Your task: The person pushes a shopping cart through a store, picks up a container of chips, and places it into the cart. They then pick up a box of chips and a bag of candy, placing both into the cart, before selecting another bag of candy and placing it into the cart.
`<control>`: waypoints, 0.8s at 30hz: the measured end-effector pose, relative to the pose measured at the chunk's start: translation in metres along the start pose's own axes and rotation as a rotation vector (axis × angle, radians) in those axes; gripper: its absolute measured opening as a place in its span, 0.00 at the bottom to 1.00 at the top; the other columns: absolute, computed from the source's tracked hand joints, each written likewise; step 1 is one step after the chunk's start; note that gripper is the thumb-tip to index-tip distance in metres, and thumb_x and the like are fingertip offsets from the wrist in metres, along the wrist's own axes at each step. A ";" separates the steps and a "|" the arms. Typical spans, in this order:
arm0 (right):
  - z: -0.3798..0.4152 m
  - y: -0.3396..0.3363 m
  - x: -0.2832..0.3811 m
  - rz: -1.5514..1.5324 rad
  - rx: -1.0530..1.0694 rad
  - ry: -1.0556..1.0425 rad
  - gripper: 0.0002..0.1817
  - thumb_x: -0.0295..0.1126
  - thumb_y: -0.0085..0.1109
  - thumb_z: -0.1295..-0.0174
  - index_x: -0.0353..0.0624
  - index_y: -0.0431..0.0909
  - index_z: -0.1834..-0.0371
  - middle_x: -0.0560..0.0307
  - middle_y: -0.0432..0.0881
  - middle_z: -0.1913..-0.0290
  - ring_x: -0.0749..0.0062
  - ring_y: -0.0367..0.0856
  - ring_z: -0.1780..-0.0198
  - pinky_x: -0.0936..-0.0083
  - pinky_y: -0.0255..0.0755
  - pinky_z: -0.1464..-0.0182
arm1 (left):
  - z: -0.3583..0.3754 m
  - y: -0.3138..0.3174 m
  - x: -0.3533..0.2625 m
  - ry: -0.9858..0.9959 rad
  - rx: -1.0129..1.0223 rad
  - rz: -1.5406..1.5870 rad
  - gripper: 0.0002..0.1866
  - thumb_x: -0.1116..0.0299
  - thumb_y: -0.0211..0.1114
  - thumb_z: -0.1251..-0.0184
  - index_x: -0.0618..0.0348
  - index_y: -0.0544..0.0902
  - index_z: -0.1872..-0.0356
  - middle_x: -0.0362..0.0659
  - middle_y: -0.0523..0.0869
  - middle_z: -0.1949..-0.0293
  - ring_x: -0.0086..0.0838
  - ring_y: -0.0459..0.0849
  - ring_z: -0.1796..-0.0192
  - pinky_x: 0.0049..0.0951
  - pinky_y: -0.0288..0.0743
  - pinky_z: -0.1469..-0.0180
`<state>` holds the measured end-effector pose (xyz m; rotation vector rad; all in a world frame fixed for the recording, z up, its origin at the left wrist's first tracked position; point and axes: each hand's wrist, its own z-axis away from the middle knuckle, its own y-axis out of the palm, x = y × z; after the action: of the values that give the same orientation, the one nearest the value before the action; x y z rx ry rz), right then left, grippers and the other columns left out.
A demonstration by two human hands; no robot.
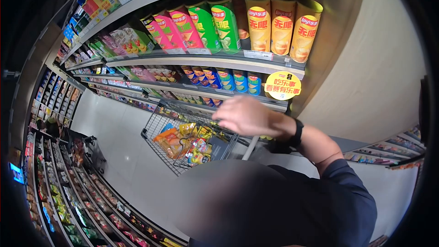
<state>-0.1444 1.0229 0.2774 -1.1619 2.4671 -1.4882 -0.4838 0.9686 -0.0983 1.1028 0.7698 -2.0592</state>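
My right hand (242,115) is raised in front of the lower snack shelves, above the shopping cart. A dark band (297,132) circles its wrist. The fingers look bent but are smeared, and I make out nothing held in them. Below and to the left is the wire shopping cart (153,121), its pale handle (250,148) close under my forearm. Inside the cart are an orange snack bag (171,144), a yellow packet (188,129) and several other colourful packs. My left hand is not in view.
Chip canisters in yellow (282,27), green (225,25) and pink (186,27) line the shelf above. A round yellow sign (282,86) sticks out at the shelf end. Snack shelves (68,196) run along the left. A person (54,128) is farther down the aisle.
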 end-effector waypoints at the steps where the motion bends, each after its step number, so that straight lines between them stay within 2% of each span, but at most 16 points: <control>1: 0.011 0.022 -0.005 -0.045 0.081 0.042 0.11 0.35 0.64 0.33 0.44 0.83 0.52 0.51 0.88 0.58 0.52 0.86 0.51 0.56 0.80 0.50 | 0.007 -0.001 -0.001 -0.015 -0.037 -0.002 0.16 0.58 0.70 0.24 0.62 0.89 0.50 0.40 0.92 0.61 0.22 0.87 0.59 0.26 0.80 0.52; 2: 0.023 0.044 -0.012 -0.090 0.165 0.083 0.11 0.35 0.64 0.32 0.44 0.83 0.51 0.50 0.88 0.58 0.51 0.87 0.52 0.56 0.80 0.51 | 0.016 -0.001 -0.004 -0.032 -0.075 -0.002 0.16 0.59 0.70 0.24 0.62 0.89 0.50 0.40 0.92 0.61 0.22 0.87 0.60 0.26 0.80 0.52; 4: 0.047 0.085 -0.031 -0.192 0.369 0.315 0.11 0.36 0.65 0.33 0.46 0.83 0.51 0.50 0.89 0.59 0.49 0.87 0.52 0.54 0.79 0.51 | 0.040 -0.002 -0.023 -0.018 -0.116 -0.032 0.16 0.58 0.70 0.24 0.62 0.89 0.51 0.42 0.92 0.62 0.25 0.88 0.60 0.28 0.81 0.53; 6: 0.078 0.127 -0.059 -0.179 0.436 0.373 0.12 0.36 0.65 0.34 0.46 0.83 0.51 0.51 0.89 0.59 0.49 0.87 0.52 0.54 0.79 0.51 | 0.061 -0.005 -0.036 0.003 -0.163 -0.054 0.17 0.57 0.69 0.24 0.62 0.89 0.52 0.44 0.93 0.63 0.28 0.90 0.60 0.29 0.82 0.54; 8: 0.104 0.153 -0.083 -0.148 0.512 0.413 0.12 0.37 0.66 0.35 0.47 0.84 0.51 0.52 0.89 0.59 0.50 0.87 0.51 0.53 0.79 0.51 | 0.076 -0.005 -0.039 -0.045 -0.299 -0.382 0.18 0.53 0.66 0.24 0.59 0.89 0.53 0.49 0.93 0.66 0.38 0.92 0.61 0.37 0.83 0.55; 10: 0.128 0.173 -0.098 -0.223 0.564 0.511 0.13 0.39 0.65 0.35 0.48 0.84 0.51 0.53 0.89 0.59 0.50 0.87 0.51 0.53 0.78 0.50 | 0.095 -0.002 -0.052 -0.083 -0.393 -0.555 0.19 0.50 0.62 0.24 0.56 0.90 0.54 0.53 0.91 0.67 0.47 0.92 0.59 0.45 0.84 0.54; 12: 0.147 0.193 -0.108 -0.171 0.608 0.510 0.12 0.40 0.63 0.35 0.49 0.85 0.53 0.52 0.89 0.60 0.50 0.87 0.52 0.53 0.79 0.50 | 0.103 -0.001 -0.037 -0.106 -0.483 -0.647 0.20 0.50 0.59 0.23 0.55 0.91 0.58 0.54 0.91 0.66 0.52 0.91 0.60 0.51 0.83 0.55; 14: 0.160 0.201 -0.105 -0.117 0.652 0.508 0.11 0.41 0.62 0.34 0.50 0.86 0.55 0.52 0.89 0.61 0.50 0.88 0.52 0.53 0.79 0.50 | 0.110 0.002 -0.045 -0.095 -0.530 -0.700 0.19 0.51 0.59 0.24 0.55 0.91 0.59 0.55 0.91 0.67 0.53 0.90 0.61 0.53 0.83 0.55; 17: 0.154 0.201 -0.095 0.022 0.570 0.539 0.11 0.45 0.62 0.34 0.54 0.87 0.63 0.53 0.90 0.66 0.51 0.89 0.60 0.53 0.80 0.56 | 0.107 0.005 -0.049 -0.168 -0.543 -0.713 0.19 0.51 0.59 0.25 0.55 0.91 0.58 0.54 0.91 0.66 0.52 0.90 0.60 0.53 0.83 0.54; 20: 0.155 0.203 -0.096 0.048 0.572 0.530 0.11 0.46 0.62 0.34 0.55 0.87 0.62 0.53 0.90 0.66 0.51 0.89 0.60 0.53 0.80 0.56 | 0.107 0.004 -0.070 -0.261 -0.518 -0.591 0.22 0.46 0.60 0.25 0.54 0.91 0.57 0.50 0.93 0.63 0.48 0.91 0.57 0.48 0.84 0.51; 24: 0.151 0.201 -0.094 0.043 0.605 0.546 0.13 0.47 0.61 0.33 0.51 0.87 0.61 0.50 0.89 0.64 0.48 0.88 0.57 0.52 0.80 0.53 | 0.100 -0.002 -0.061 -0.339 -0.608 -0.468 0.25 0.43 0.59 0.25 0.55 0.92 0.58 0.51 0.93 0.62 0.50 0.91 0.55 0.48 0.83 0.50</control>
<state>-0.1343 1.0202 0.0087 -0.6407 1.9818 -2.5484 -0.5071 0.9124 0.0013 0.2401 1.4429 -2.0684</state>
